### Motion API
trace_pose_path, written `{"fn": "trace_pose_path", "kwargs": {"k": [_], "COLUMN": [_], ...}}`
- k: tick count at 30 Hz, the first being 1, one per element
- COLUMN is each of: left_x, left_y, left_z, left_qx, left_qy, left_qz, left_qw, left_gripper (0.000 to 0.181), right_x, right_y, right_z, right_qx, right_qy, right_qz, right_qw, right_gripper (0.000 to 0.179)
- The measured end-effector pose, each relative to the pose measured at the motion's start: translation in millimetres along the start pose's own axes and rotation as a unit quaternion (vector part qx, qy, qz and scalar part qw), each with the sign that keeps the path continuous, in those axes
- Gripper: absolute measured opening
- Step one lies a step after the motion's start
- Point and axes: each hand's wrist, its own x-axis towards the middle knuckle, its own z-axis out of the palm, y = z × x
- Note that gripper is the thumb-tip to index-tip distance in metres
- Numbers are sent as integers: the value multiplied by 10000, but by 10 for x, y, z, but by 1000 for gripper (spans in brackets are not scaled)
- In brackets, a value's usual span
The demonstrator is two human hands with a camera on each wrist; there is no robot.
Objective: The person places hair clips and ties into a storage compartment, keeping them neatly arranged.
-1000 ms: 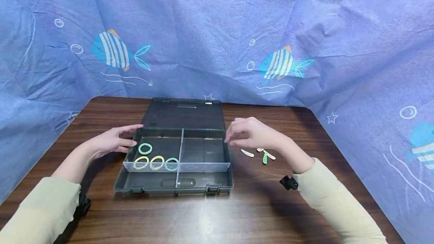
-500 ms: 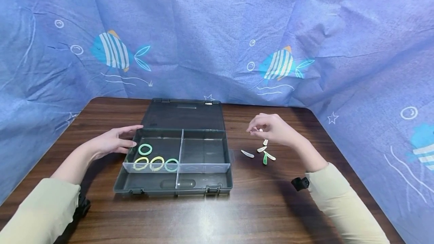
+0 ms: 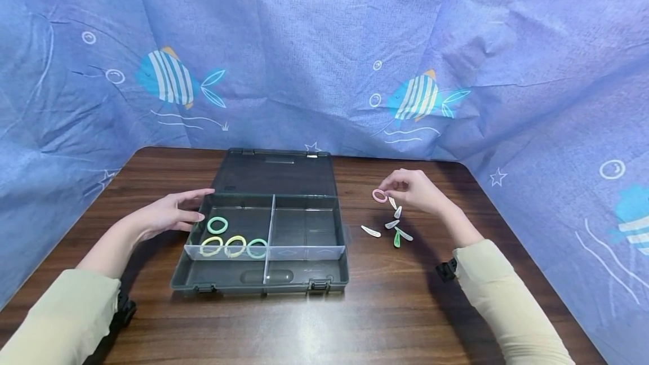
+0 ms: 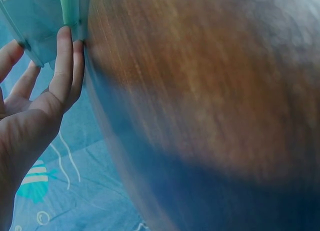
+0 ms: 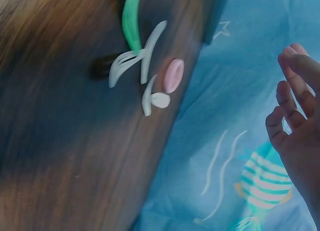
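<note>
My left hand [image 3: 164, 212] rests with spread, fairly straight fingers against the left side of a grey see-through divided box [image 3: 306, 224]. In the left wrist view its fingertips touch the box wall [image 4: 37, 21]. My right hand [image 3: 413, 189] is at the right of the table, thumb and forefinger pinching the rim of a pink hair tie [image 3: 374, 196]. Several white snap hair clips [image 3: 370, 231] and a green one [image 3: 397, 239] lie just below it. In the right wrist view the pink hair tie [image 5: 168, 76] shows beside the clips.
Inside the box's left compartment lie a green hair tie [image 3: 210, 225], two yellow ones [image 3: 229, 243] and another green one [image 3: 249, 251]. The box lid [image 3: 281, 173] lies folded back behind. A blue fish-print curtain [image 3: 314, 61] hangs past the table's far edge.
My right hand has moved from the box's right edge out to the right, over to the clips. The pink hair tie now shows at its fingertips. My left hand has stayed in place.
</note>
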Motion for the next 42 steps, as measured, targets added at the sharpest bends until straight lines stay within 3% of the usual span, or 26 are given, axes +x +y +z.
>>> {"fn": "trace_pose_path", "kwargs": {"k": [8,18,42], "left_x": [6,-25,-16], "left_y": [-35,-8,2], "left_z": [-30,-18,10], "left_qx": [79,29,32], "left_qy": [27,61,115], "left_qz": [36,29,49], "left_qw": [10000,10000,9999], "left_gripper": [76,76,73], "right_x": [10,83,118], "right_y": [201,428,744], "right_z": [99,244,506], "right_qx": [101,182,-172], "right_qy": [131,-68,-419], "right_qz": [536,1045,1191], "right_qw": [9984,9943,9918], "right_gripper": [17,19,16]}}
